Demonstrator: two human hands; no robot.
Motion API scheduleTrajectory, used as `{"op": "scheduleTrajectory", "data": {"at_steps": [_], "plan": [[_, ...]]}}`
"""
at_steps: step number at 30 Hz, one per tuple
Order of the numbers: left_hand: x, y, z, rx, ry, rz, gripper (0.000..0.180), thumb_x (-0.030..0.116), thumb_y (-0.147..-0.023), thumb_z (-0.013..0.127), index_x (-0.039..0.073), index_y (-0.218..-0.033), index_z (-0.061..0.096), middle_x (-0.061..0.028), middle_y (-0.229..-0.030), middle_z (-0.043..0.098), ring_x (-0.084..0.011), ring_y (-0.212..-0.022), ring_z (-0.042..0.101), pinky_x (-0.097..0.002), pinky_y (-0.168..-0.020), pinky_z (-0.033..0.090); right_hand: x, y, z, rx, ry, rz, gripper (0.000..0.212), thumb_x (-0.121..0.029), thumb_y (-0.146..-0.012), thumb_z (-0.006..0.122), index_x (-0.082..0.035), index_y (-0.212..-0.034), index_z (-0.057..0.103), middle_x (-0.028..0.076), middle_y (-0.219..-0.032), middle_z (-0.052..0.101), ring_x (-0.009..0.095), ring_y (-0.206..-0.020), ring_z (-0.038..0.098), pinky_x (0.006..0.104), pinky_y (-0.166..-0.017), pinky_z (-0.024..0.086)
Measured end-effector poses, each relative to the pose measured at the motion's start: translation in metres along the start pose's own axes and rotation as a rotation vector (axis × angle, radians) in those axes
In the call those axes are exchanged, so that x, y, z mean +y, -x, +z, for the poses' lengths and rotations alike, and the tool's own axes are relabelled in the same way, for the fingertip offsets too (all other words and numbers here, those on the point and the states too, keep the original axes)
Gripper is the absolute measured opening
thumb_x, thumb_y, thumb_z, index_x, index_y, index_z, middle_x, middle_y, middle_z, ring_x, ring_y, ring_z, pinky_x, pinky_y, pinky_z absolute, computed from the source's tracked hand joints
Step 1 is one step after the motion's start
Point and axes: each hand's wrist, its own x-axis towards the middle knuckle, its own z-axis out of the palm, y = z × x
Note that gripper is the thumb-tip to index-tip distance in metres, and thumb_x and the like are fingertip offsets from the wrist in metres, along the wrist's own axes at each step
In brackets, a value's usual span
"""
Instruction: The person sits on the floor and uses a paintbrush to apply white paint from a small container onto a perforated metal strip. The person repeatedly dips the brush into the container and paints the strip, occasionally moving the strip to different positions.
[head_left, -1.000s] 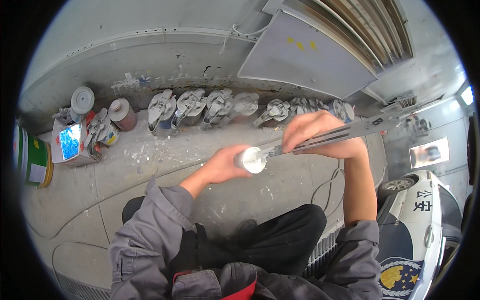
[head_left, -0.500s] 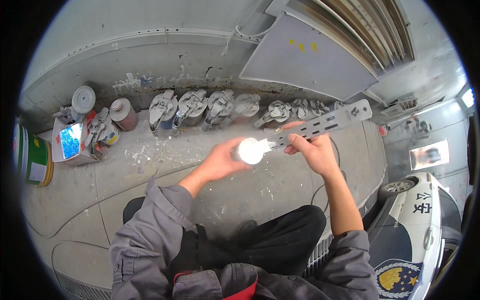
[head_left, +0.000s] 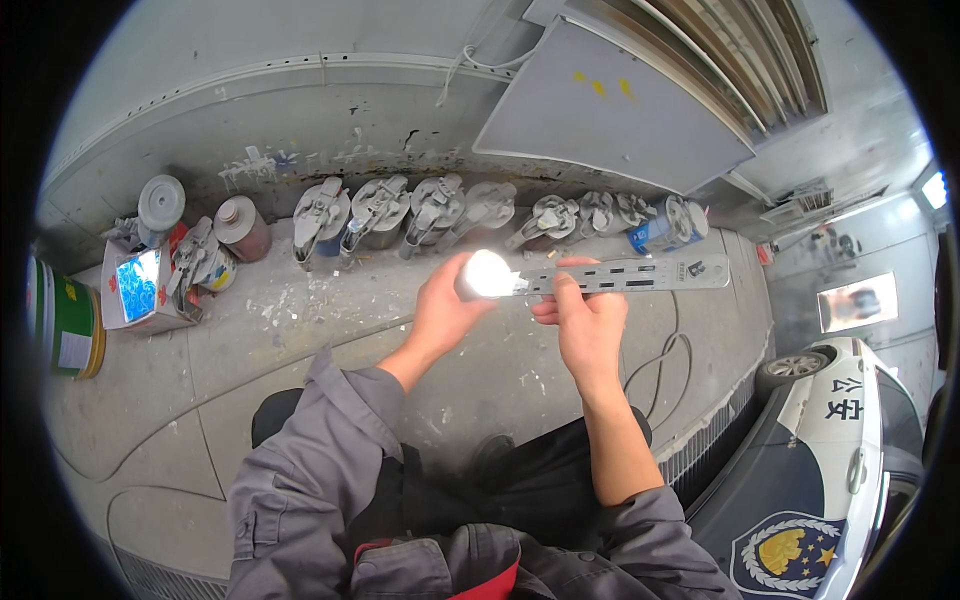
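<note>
A small white cup (head_left: 487,274) is being held in the left hand (head_left: 445,305), with the fingers curled closed around its side; it is so brightly lit that its contents cannot be told. A flat grey stick (head_left: 628,275) with dark slots is being pinched near its left end by the right hand (head_left: 585,320), thumb and fingers closed on it, and its tip is being kept at the cup's rim or just inside it; which one cannot be told through the glare. The rest of the stick is being carried out level to the right. Both are being held in the air above the paint-spattered floor (head_left: 300,330), in front of the crouching person's knees.

Along the wall, a row of spray guns (head_left: 400,215) is being kept standing in cups, with a round can (head_left: 242,227) and an open box (head_left: 140,290) to the left and a green tin (head_left: 62,318) at the far left. A white car (head_left: 850,440) is being shown at the lower right.

As a judgement: the cup is being gripped from one side only, so it could be tipped by a hard push of the stick against its wall, and whatever is in it could be spilled over the hand and trousers. The stick is being held far from its free end, so that end could swing and drips could be thrown off it.
</note>
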Motion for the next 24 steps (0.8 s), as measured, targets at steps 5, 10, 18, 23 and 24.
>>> {"op": "scheduleTrajectory", "data": {"at_steps": [5,10,18,23,24], "plan": [[0.002,0.000,0.001,0.027,-0.064,-0.006,0.084,0.013,-0.076,0.096,0.001,-0.149,0.057,-0.0169,-0.139,0.069,-0.0274,-0.127,0.067,-0.0386,-0.110,0.053,-0.005,-0.004,0.001,0.009,-0.036,0.021,0.023,-0.008,-0.104,0.061,0.008,-0.119,0.068,0.014,-0.090,0.072,0.019,-0.068,0.074,0.0310,-0.063,0.063],[0.005,0.001,-0.003,0.024,-0.053,-0.013,0.085,0.014,-0.075,0.096,0.001,-0.150,0.056,-0.0174,-0.140,0.068,-0.0284,-0.128,0.067,-0.0390,-0.110,0.053,-0.017,-0.014,-0.014,0.010,-0.074,-0.030,0.027,-0.008,-0.104,0.063,0.011,-0.122,0.069,0.015,-0.090,0.075,0.019,-0.069,0.076,0.0316,-0.062,0.062],[0.000,0.002,-0.009,-0.075,0.088,0.082,0.080,0.003,-0.078,0.093,0.001,-0.150,0.056,-0.0115,-0.140,0.068,-0.0208,-0.129,0.065,-0.0370,-0.111,0.053,-0.036,-0.024,-0.043,-0.286,0.210,-0.405,0.022,-0.007,-0.105,0.068,0.007,-0.121,0.075,0.008,-0.094,0.076,0.012,-0.075,0.073,0.0264,-0.071,0.061],[0.012,0.009,-0.011,-0.085,0.186,0.065,0.072,0.011,-0.078,0.093,0.006,-0.144,0.062,-0.0132,-0.137,0.070,-0.0265,-0.129,0.066,-0.0385,-0.109,0.051,-0.011,-0.030,-0.027,-0.235,0.293,-0.429,0.023,-0.012,-0.103,0.070,0.006,-0.115,0.077,0.012,-0.078,0.078,0.015,-0.067,0.075,0.0332,-0.062,0.057],[0.013,0.009,-0.010,-0.089,0.190,0.060,0.072,0.010,-0.078,0.092,0.006,-0.144,0.062,-0.0131,-0.137,0.070,-0.0260,-0.129,0.066,-0.0382,-0.109,0.051,-0.001,-0.030,-0.025,-0.195,0.299,-0.380,0.024,-0.013,-0.103,0.069,0.006,-0.114,0.077,0.012,-0.076,0.078,0.015,-0.065,0.074,0.0331,-0.061,0.057]]}}
